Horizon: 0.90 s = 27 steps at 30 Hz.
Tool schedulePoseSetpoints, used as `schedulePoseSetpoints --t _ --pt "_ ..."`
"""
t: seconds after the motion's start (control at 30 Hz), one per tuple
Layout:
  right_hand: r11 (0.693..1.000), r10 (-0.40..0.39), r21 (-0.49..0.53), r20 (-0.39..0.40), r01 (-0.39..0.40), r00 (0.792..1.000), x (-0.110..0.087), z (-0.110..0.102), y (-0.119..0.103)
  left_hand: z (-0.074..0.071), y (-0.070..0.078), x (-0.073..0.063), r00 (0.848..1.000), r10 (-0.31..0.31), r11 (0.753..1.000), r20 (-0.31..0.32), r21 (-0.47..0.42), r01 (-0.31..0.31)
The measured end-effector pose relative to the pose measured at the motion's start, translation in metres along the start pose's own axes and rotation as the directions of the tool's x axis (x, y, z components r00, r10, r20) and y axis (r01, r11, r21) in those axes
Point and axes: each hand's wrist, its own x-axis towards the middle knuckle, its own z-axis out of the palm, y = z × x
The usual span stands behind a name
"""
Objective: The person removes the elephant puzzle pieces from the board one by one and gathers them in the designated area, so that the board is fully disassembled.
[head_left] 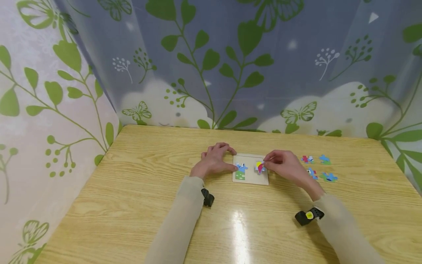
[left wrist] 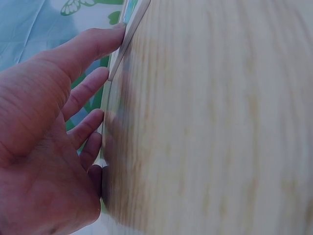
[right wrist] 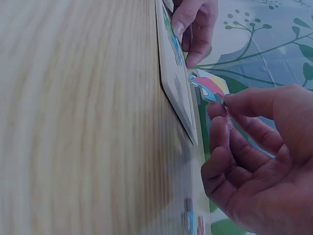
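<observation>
A square wooden puzzle board (head_left: 250, 178) lies on the table, with a blue-and-green section of picture (head_left: 241, 171) at its left side. My left hand (head_left: 215, 160) rests beside the board, its thumb (left wrist: 100, 43) on the left edge and its index finger at the far left corner. Between thumb and fingertips, my right hand (head_left: 286, 168) pinches a puzzle piece (head_left: 259, 167) coloured yellow, red and blue. In the right wrist view this puzzle piece (right wrist: 211, 86) is held tilted, raised over the right part of the board (right wrist: 178, 98).
Several loose puzzle pieces lie right of the board, among them a blue one (head_left: 324, 159), a red-and-blue one (head_left: 307, 159) and a blue-and-green one (head_left: 329, 177). A leaf-patterned curtain (head_left: 211, 73) stands behind the wooden table (head_left: 148, 165), with more patterned cloth at the left.
</observation>
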Motion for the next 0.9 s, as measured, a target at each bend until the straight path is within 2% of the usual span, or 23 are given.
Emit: schedulePoseSetpoints --t 0.57,0.9 --pt "0.999 0.014 -0.038 -0.017 -0.015 1.0 -0.028 -0.021 0.015 0.0 -0.001 -0.001 1.0 0.003 1.0 0.006 -0.007 -0.003" --pt "0.999 0.038 -0.026 -0.03 -0.039 0.999 -0.044 -0.032 0.02 -0.001 0.0 -0.001 1.0 0.007 1.0 0.013 -0.014 -0.006"
